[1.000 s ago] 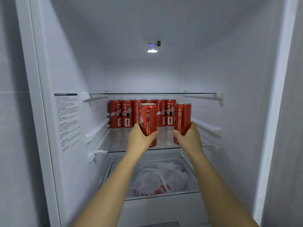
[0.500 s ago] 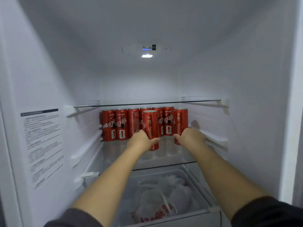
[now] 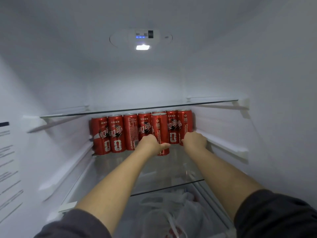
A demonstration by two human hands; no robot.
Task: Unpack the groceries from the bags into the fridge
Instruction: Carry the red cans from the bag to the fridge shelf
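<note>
Inside the open fridge, several tall red soda cans (image 3: 116,133) stand in a row at the back of a glass shelf (image 3: 120,169). My left hand (image 3: 151,145) grips one red can (image 3: 160,127) that stands just in front of the row. My right hand (image 3: 194,140) grips another red can (image 3: 186,122) at the right end of the row, close to the fridge's right wall. Both cans are upright with their bases on or near the shelf; my hands hide their lower parts.
A second glass shelf (image 3: 137,109) lies just above the can tops. Below the can shelf, a drawer holds a white plastic bag (image 3: 171,215) with red print. White rails (image 3: 226,143) line both side walls. The front of the can shelf is bare glass.
Both hands have pushed their cans from the shelf's front edge deep toward the back row. The right can now stands in line with the row; my head has moved closer in.
</note>
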